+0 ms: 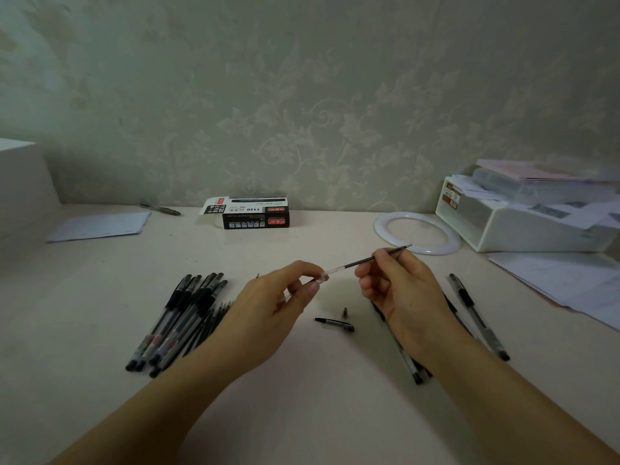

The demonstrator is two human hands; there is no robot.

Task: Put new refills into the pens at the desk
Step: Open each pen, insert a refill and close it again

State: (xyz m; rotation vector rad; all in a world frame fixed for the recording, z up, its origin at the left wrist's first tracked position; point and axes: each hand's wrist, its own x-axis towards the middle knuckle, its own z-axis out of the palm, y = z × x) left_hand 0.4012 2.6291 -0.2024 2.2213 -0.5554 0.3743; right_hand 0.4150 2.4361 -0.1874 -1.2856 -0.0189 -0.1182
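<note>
Both hands are busy — left hand [268,297] pinching the barrel [320,279] steady, right hand [394,283] gripping the refill [365,261], lined up with its mouth — cap [335,323] parked just below.

From my seat the only print I can read is on the black pen box [255,213] at the back of the desk: "1120" in white on its front face, upside down to me, and "1120" again on the open white end flap. Its red labels and small rows of print are too fine. The sticker on the white tray [523,226] is unreadable.
</note>
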